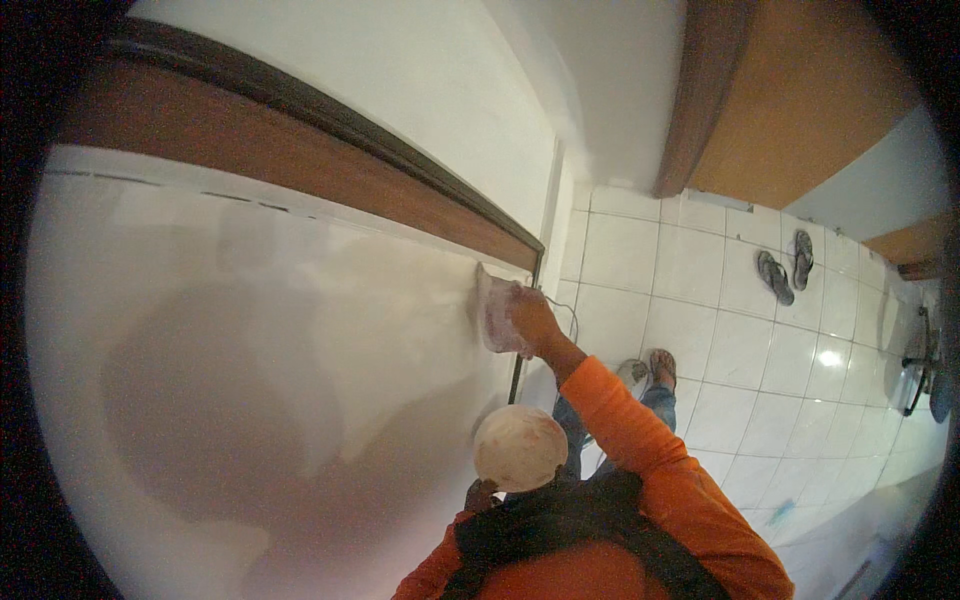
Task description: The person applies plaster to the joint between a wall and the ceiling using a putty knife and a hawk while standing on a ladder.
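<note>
My right hand (535,320), fingers closed, grips a pale, pinkish-white flat tool (497,315) and holds it against the wall (390,330), close below a brown wooden trim strip. Its exact kind is unclear; the surface looks smeared. Nearer my body, my left hand (482,495) is curled at the lower left rim of a round, whitish container (520,447) with pinkish smears. Most of those left fingers are hidden or dark. Uneven pale and greyish patches, some of them shadow, spread over the wall to the left.
A brown and black trim (300,140) runs along the wall. A thin cord (573,308) loops beside the wall's end. White tiles (690,340) cover the floor, with a pair of dark flip-flops (787,268) farther off. My foot (662,367) stands below. Brown doors (800,100) are at upper right.
</note>
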The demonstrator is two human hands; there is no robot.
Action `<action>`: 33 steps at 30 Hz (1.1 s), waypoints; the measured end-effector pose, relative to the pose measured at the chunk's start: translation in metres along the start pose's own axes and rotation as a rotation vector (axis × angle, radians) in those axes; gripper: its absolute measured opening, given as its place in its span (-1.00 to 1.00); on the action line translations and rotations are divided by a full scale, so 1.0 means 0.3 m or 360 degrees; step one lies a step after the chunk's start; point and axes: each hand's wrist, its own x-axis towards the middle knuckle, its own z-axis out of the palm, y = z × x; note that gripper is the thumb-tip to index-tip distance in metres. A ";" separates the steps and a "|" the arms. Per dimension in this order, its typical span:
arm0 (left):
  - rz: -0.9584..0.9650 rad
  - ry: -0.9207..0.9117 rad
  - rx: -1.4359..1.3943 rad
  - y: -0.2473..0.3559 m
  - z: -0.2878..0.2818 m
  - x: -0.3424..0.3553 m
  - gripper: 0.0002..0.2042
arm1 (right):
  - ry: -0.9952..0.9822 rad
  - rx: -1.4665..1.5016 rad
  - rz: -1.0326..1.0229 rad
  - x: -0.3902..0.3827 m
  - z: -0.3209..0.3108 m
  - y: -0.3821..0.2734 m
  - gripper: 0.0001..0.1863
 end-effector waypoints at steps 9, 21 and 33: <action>-0.0357 0.0038 -0.0513 0.012 0.067 0.094 -0.60 | 0.0173 0.1222 0.0233 0.052 -0.681 -0.428 -0.84; -0.0554 0.0081 -0.0895 -0.105 0.074 -0.017 -0.70 | 0.0324 0.1272 0.0877 -0.455 0.300 0.042 -0.64; -0.0494 -0.0194 -0.0294 -0.209 0.109 -0.125 -0.73 | 0.0657 0.1940 0.1421 -0.060 0.576 0.049 -0.68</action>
